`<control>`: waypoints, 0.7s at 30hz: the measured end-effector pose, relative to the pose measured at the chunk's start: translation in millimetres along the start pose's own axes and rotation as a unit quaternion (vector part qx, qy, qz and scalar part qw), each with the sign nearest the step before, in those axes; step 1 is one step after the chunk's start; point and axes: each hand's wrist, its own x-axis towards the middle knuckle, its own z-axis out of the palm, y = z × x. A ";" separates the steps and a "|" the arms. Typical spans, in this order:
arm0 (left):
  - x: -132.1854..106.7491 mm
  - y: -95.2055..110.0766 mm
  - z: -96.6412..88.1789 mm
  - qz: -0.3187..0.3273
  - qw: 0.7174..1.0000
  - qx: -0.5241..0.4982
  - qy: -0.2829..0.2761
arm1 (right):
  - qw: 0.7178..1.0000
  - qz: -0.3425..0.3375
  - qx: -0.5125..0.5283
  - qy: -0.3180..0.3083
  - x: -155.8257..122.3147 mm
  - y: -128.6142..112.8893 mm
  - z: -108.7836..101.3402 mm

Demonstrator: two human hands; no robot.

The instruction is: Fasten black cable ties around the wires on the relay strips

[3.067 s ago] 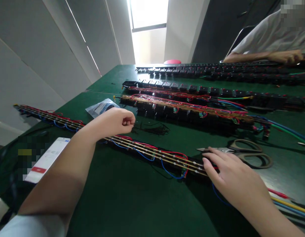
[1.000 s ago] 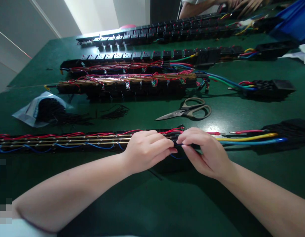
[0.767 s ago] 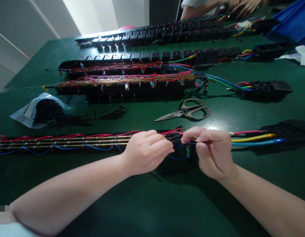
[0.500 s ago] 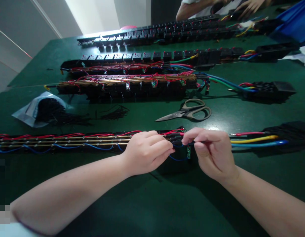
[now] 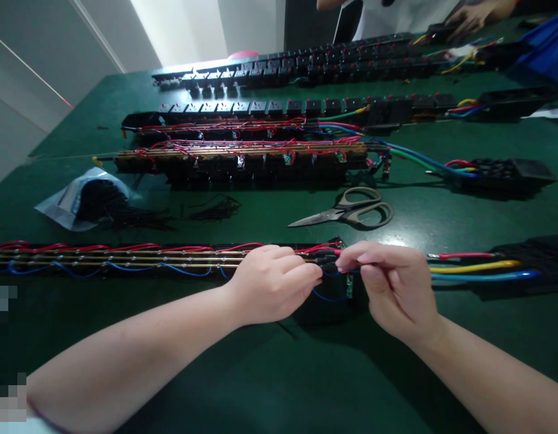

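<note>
A long black power strip [image 5: 138, 274] lies along the near side with brass rails, red wires and blue wires along it. My left hand [image 5: 276, 283] is over its right part, fingers pinched together at the dark wires by the end of the rails; what they grip is hidden. Just to the right, my right hand [image 5: 396, 283] is closed in a pinch with thumb against fingers. A thin dark strand seems to be at its fingertips, too small to name. A small green circuit board [image 5: 349, 286] hangs between my hands.
Scissors [image 5: 346, 209] lie beyond my hands. At the left, a clear plastic bag [image 5: 64, 202] spills thin black ties [image 5: 109, 202]; a loose bunch [image 5: 216, 208] lies alongside. Other wired strips [image 5: 243, 158] stretch behind. A co-worker's hand [image 5: 478, 18] shows at the far right.
The whole view has shifted slightly, so the table's things appear a little further right. My hands keep nearly the same pinch over the strip. The co-worker's hands have moved at the back.
</note>
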 end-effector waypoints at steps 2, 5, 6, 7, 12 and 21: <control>-0.1 -0.2 0.2 -0.001 1.000 0.005 -0.004 | 1.000 -0.005 0.002 -0.005 -0.4 0.3 -0.2; -0.1 -0.4 0.1 0.000 1.000 0.001 -0.010 | 1.000 -0.012 0.003 -0.015 -0.3 1.1 -0.2; -0.1 -0.3 0.1 -0.001 1.000 -0.002 -0.010 | 1.000 -0.013 0.004 -0.015 0.0 1.1 0.0; -0.1 -0.3 0.2 -0.004 1.000 -0.005 -0.010 | 1.000 -0.014 0.006 -0.012 0.4 0.9 0.3; -1.0 -0.5 1.0 -0.014 1.000 -0.011 -0.016 | 0.999 -0.011 0.019 0.024 2.6 -2.9 3.7; 0.0 0.0 0.0 -0.017 1.000 -0.004 -0.014 | 0.993 0.024 0.085 0.085 3.2 -3.5 5.8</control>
